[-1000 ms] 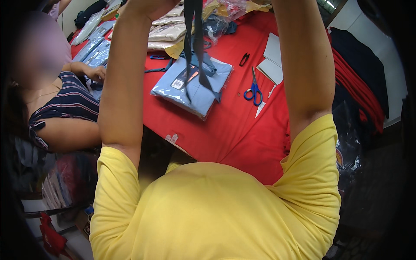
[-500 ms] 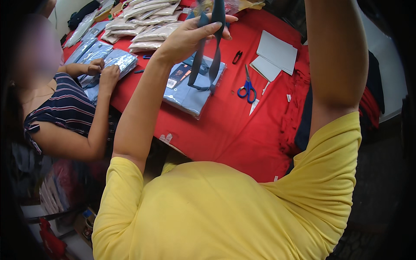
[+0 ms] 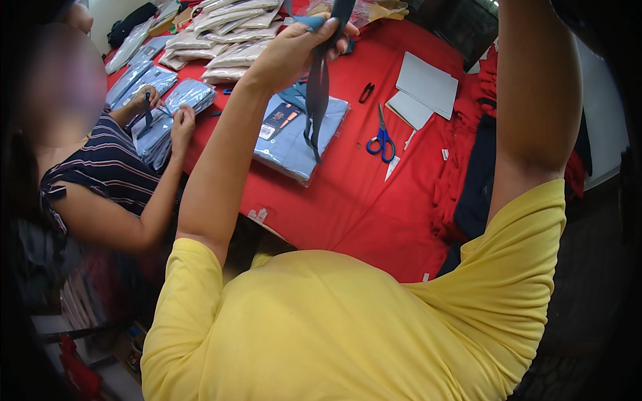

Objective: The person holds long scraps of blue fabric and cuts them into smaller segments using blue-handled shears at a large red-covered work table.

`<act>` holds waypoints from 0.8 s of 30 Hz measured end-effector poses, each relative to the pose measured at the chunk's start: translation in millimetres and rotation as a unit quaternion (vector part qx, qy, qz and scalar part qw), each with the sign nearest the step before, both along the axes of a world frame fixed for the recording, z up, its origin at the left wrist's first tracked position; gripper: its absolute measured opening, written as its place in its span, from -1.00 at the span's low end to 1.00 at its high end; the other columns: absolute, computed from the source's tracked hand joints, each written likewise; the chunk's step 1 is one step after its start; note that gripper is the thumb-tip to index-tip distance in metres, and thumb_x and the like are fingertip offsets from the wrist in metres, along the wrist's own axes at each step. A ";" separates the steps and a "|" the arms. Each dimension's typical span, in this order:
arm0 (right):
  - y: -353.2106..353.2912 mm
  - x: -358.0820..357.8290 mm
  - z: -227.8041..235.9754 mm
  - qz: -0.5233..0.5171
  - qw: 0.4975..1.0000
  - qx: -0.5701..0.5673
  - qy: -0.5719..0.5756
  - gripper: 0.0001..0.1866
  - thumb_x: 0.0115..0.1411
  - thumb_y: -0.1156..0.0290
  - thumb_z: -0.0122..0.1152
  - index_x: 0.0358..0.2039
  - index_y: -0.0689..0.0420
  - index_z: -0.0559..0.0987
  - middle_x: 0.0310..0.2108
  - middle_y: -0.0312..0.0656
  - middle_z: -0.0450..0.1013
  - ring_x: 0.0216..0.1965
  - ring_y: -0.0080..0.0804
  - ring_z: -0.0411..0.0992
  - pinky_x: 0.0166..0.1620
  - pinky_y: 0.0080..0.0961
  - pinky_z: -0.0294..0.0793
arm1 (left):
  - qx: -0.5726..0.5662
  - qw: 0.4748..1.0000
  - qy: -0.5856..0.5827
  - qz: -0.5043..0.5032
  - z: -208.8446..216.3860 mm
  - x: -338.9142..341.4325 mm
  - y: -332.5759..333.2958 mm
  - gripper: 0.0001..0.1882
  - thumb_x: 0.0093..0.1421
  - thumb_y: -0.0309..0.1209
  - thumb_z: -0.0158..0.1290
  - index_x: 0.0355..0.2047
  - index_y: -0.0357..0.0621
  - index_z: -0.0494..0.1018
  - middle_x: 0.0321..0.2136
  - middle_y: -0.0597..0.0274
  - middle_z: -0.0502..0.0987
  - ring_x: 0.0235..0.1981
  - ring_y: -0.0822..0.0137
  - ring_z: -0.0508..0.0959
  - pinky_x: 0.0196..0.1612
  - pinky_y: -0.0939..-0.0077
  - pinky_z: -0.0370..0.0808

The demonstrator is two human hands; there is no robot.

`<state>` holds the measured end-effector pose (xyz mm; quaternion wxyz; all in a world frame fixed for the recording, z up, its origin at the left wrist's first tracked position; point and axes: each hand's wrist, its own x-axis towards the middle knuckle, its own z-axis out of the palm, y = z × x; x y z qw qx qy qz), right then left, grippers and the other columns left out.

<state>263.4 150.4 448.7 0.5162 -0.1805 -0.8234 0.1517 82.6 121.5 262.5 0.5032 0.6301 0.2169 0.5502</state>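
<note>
My left hand (image 3: 294,50) is raised over the far part of the table, its fingers closed around a dark grey-blue fabric strap (image 3: 319,93). Loose lengths of the strap dangle below the hand. Beneath them lies a folded light-blue garment in a clear bag (image 3: 284,148), with a dark tag showing through the plastic. My right arm reaches up past the top edge on the right, so the right hand is out of the picture.
On the red-covered table (image 3: 321,210) lie blue-handled scissors (image 3: 381,142), small black thread snips (image 3: 366,92) and white cards (image 3: 428,83). Beige bagged garments (image 3: 231,40) are piled at the back. At left, a co-worker (image 3: 100,174) handles bagged blue garments (image 3: 190,93).
My left hand has moved slightly up and left, and the hanging strap ends have swung together. My right arm has shifted a little right. The co-worker now holds up a dark strip.
</note>
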 end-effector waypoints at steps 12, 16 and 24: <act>-2.0 24.0 4.6 -0.018 0.993 0.061 0.095 -0.84 0.20 0.29 0.07 -0.35 0.09 0.51 -0.61 -0.43 0.30 -0.59 -0.66 0.23 -0.49 -0.69 0.23 | -0.010 0.999 0.022 -0.031 -35.2 -86.7 -42.2 -0.58 0.27 -0.14 -0.04 -0.10 -0.27 0.41 -0.61 0.55 0.13 -0.66 0.69 0.05 -0.62 0.76 -0.05; 44.3 99.8 -102.6 -0.023 0.974 -0.169 0.151 -0.85 0.20 0.29 0.08 -0.35 0.08 0.51 -0.61 -0.43 0.29 -0.59 -0.67 0.23 -0.49 -0.69 0.23 | -0.114 0.993 0.002 0.028 -63.4 -141.7 -44.0 -0.68 0.26 -0.30 0.00 -0.07 -0.27 0.41 -0.60 0.55 0.19 -0.66 0.73 0.08 -0.63 0.82 -0.03; 20.7 162.7 -355.4 -0.040 0.800 -0.555 0.223 -0.86 0.25 0.36 0.08 -0.31 0.16 0.48 -0.52 -0.37 0.34 -0.64 -0.70 0.21 -0.62 -0.77 0.19 | -0.164 0.862 0.415 0.239 -101.5 -189.0 -1.8 -0.68 0.04 -0.26 0.17 -0.23 -0.17 0.56 -0.48 0.32 0.54 -0.49 0.48 0.41 -0.41 0.63 0.32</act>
